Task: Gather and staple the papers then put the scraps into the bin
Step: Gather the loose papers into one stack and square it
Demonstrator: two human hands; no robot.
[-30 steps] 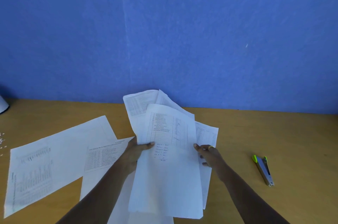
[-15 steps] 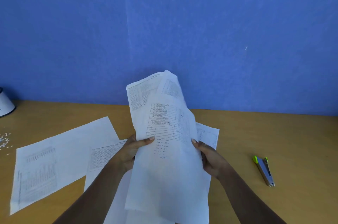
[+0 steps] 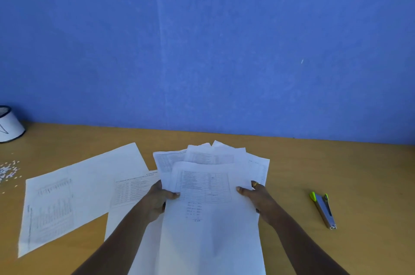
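My left hand (image 3: 157, 198) and right hand (image 3: 258, 196) pinch the stack (image 3: 208, 229) by its sides at 6 o'clock, thumbs on top. It fans unevenly, so a page could slip out. Loose sheets (image 3: 78, 185) lie at 9 o'clock, the stapler (image 3: 324, 209) at 3.

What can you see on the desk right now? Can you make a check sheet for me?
Surface: wooden desk, set against the wall.
Job's things: uneven stack of papers held above the desk; chart sheet and table sheet lie loose to its left; stapler lies to the right, untouched; white bin at the far left edge.
Clutter: small paper scraps scattered near the bin.
Grippers: left hand and right hand each grip one side of the stack.
Cables: nothing seen.
Surroundings: plain blue wall.
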